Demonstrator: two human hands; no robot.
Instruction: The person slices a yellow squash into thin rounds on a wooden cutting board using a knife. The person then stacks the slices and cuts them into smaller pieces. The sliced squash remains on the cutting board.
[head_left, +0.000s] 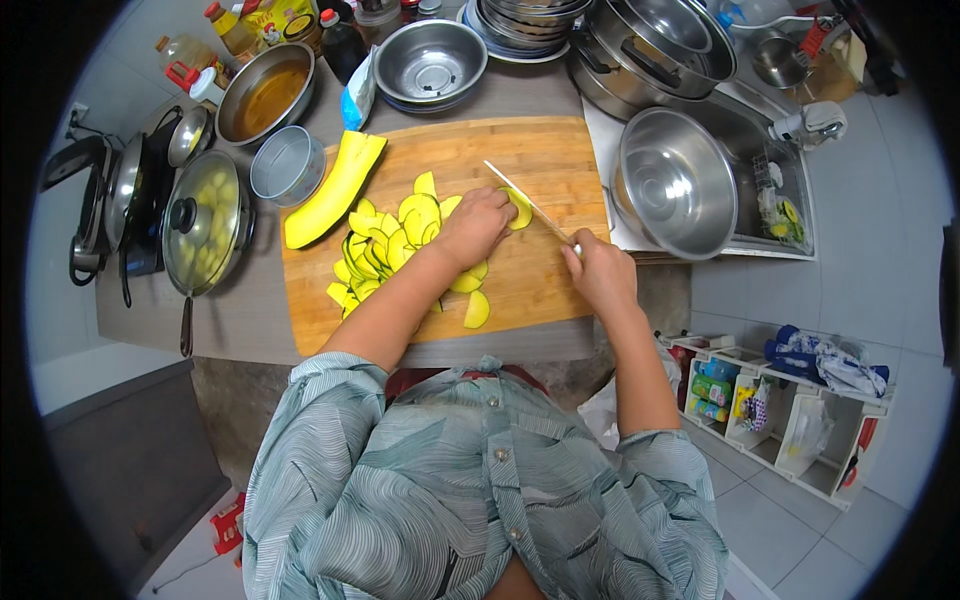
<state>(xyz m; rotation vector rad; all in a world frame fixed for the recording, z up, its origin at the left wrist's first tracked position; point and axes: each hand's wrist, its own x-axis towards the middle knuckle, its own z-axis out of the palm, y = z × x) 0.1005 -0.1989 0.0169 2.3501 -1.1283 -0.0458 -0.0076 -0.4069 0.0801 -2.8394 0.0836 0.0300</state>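
A wooden cutting board (540, 292) lies on the counter before me. My right hand (606, 271) grips the handle of a kitchen knife (529, 196), its blade reaching up and left beside a yellow squash piece (520, 210). On that piece rest the fingers of my left hand (480, 225), just left of the blade; the fingertips are partly hidden. A heap of thin yellow squash slices (375, 259) with dark green skin spreads beneath and left of my left forearm. One loose slice (477, 310) lies near the board's front edge. A long peeled-looking squash section (334, 191) slants across the board's upper left.
A clear bowl (288, 166) and a lidded pan (206, 225) stand left. Behind the board are a steel bowl (430, 64), a pan of brown liquid (266, 94) and a plastic packet (358, 94). A large steel bowl (675, 184) sits at the sink's edge on the right.
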